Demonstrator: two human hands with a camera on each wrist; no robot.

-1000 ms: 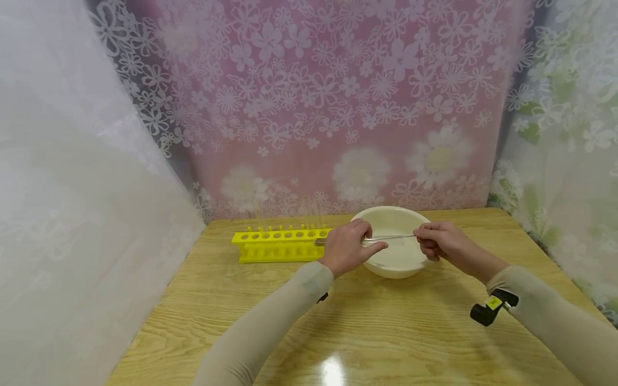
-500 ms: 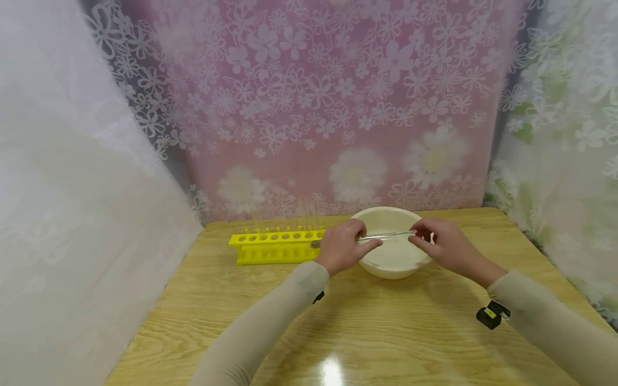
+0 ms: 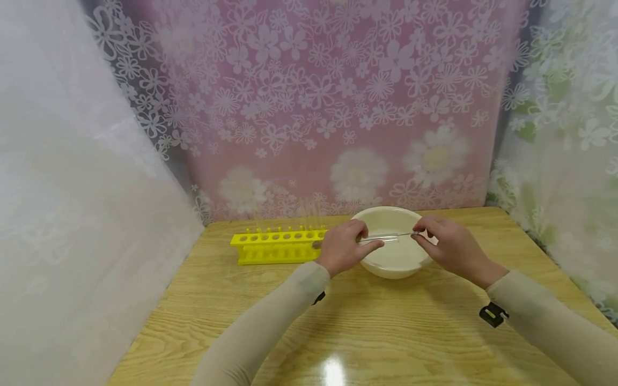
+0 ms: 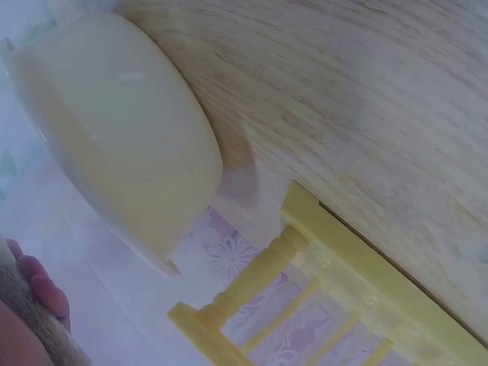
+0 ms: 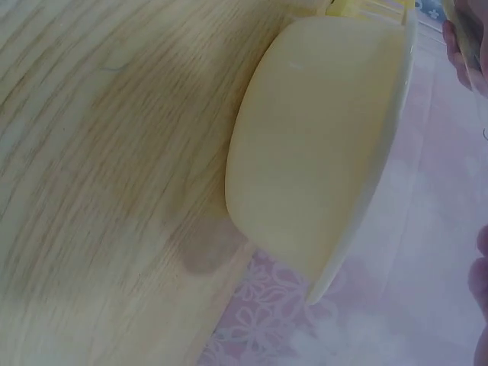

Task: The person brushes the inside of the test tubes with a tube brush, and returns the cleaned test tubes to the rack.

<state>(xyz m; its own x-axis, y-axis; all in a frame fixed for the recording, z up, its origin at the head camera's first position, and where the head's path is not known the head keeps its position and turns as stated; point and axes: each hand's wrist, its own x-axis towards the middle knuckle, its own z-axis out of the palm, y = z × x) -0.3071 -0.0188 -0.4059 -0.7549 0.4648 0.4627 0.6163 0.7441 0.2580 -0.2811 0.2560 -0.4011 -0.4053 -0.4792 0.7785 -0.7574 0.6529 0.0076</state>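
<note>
Above the cream basin [image 3: 393,262], my left hand [image 3: 341,245] grips a clear glass test tube [image 3: 386,238], held nearly level. A test tube brush lies inside it; its brownish bristles [image 3: 316,244] show past the left side of the hand, and again as fuzzy bristles [image 4: 40,324] beside the fingers in the left wrist view. From the tube's right end comes the thin wire handle [image 3: 405,234] of the brush. My right hand [image 3: 449,247] pinches the end of that wire between thumb and fingers. In the right wrist view, only some fingertips [image 5: 479,278] of the right hand appear at the edge.
A yellow test tube rack [image 3: 275,251] stands left of the basin, with several clear tubes [image 3: 313,217] upright in it. The wooden table [image 3: 367,327] ends at a pink flowered curtain [image 3: 289,107]. Pale curtains [image 3: 569,134] hang at both sides.
My right hand has turned and re-gripped the wire's end, its fingers now arched rather than tucked under. The left hand keeps its hold on the test tube almost in place.
</note>
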